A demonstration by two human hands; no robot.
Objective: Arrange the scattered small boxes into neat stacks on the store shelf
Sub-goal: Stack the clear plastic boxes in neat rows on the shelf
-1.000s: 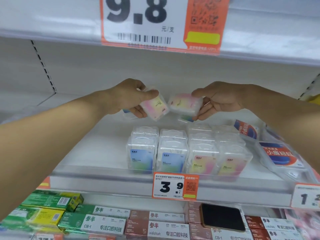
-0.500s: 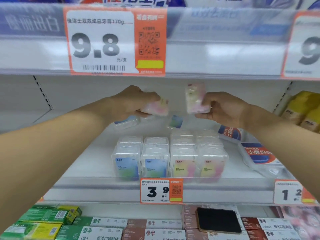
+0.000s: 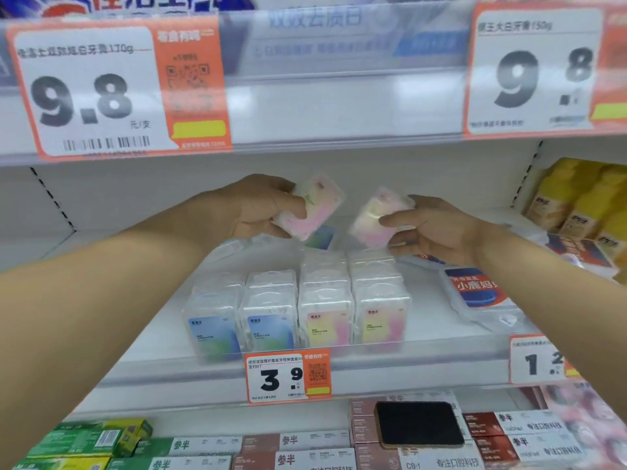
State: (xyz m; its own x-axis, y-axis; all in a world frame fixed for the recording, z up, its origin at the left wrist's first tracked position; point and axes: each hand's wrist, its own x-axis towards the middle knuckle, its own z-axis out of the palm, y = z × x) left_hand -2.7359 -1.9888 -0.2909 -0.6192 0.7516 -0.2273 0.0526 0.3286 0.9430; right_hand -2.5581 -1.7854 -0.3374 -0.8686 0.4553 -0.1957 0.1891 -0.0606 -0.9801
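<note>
Head view. My left hand (image 3: 251, 208) pinches one pink-yellow box (image 3: 314, 206) between thumb and curled fingers, tilted, held above the shelf (image 3: 146, 344). My right hand (image 3: 431, 228) pinches a second pink-yellow box (image 3: 375, 220) at its lower right corner, at 3 o'clock from the first; the two boxes are near but apart.

Handling, my judgement: clear hard plastic shells, light, stiff, probably slick. Best held across the flat faces rather than by a corner.

Room: stacked rows (image 3: 298, 307) stand at 6 o'clock below both hands, blue-label stacks left, pink-label stacks right. One blue box (image 3: 320, 237) lies loose behind them. Upper shelf lip with the price tag (image 3: 115, 86) sits close at 12 o'clock, limiting lift. Flat packs (image 3: 475, 290) crowd 4 o'clock. Open shelf floor at 8 o'clock.
</note>
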